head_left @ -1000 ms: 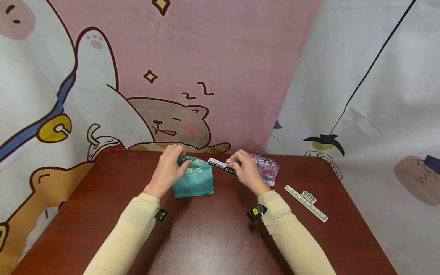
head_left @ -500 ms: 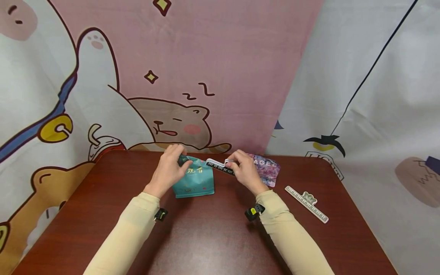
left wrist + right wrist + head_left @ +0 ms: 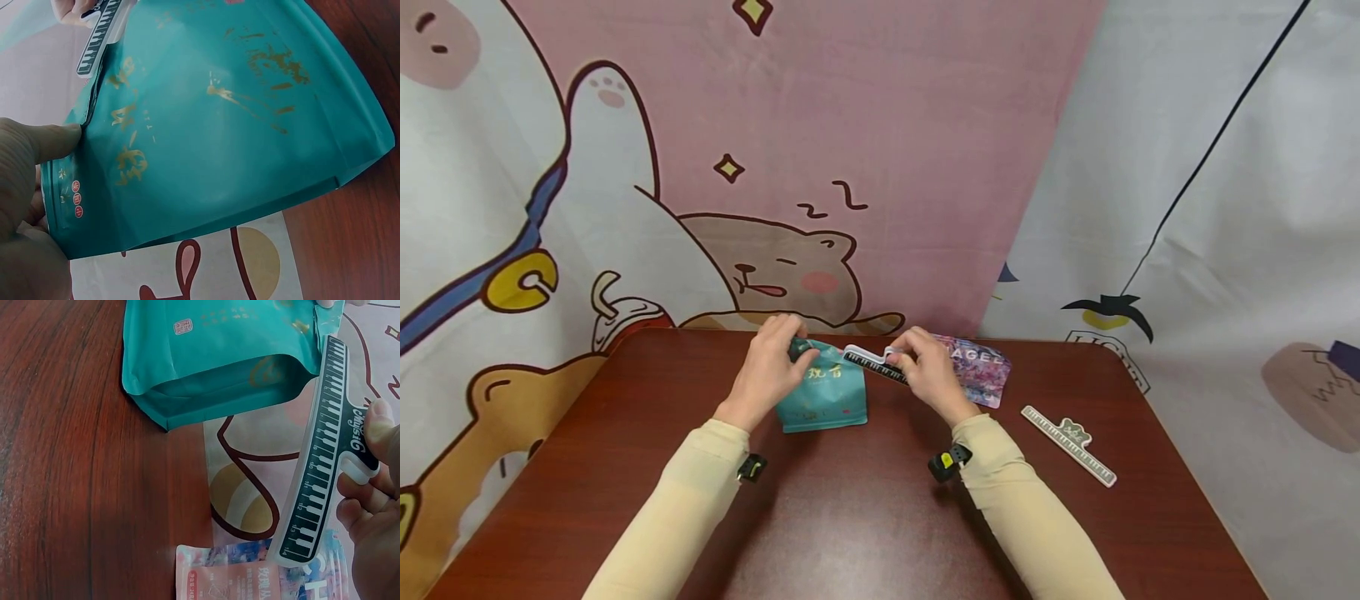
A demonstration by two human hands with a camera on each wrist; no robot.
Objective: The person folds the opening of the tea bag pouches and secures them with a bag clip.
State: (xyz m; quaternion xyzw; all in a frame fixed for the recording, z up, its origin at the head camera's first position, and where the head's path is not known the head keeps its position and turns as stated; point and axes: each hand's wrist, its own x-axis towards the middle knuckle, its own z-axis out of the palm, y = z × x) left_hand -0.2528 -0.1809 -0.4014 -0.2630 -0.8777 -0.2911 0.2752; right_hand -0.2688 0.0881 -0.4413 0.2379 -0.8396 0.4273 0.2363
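A teal stand-up pouch (image 3: 823, 397) with gold lettering stands on the dark red table (image 3: 850, 517). My left hand (image 3: 772, 367) grips its top left corner, and the left wrist view fills with the pouch (image 3: 219, 125). My right hand (image 3: 925, 371) pinches a black-and-white piano-key sealing clip (image 3: 868, 364) by its tab. The clip's far end sits at the pouch's top right corner. In the right wrist view the clip (image 3: 325, 456) slants beside the pouch (image 3: 219, 356), with my fingers (image 3: 375, 487) on its tab.
A pink and purple printed pouch (image 3: 981, 371) lies flat behind my right hand, also seen as a pouch (image 3: 250, 575) in the right wrist view. A second white clip (image 3: 1070, 443) lies near the table's right side. Cartoon-print cloth (image 3: 820, 167) hangs behind the table.
My right hand has carried the clip a little to the left, up to the teal pouch's top edge. The left hand and the pouch have stayed put.
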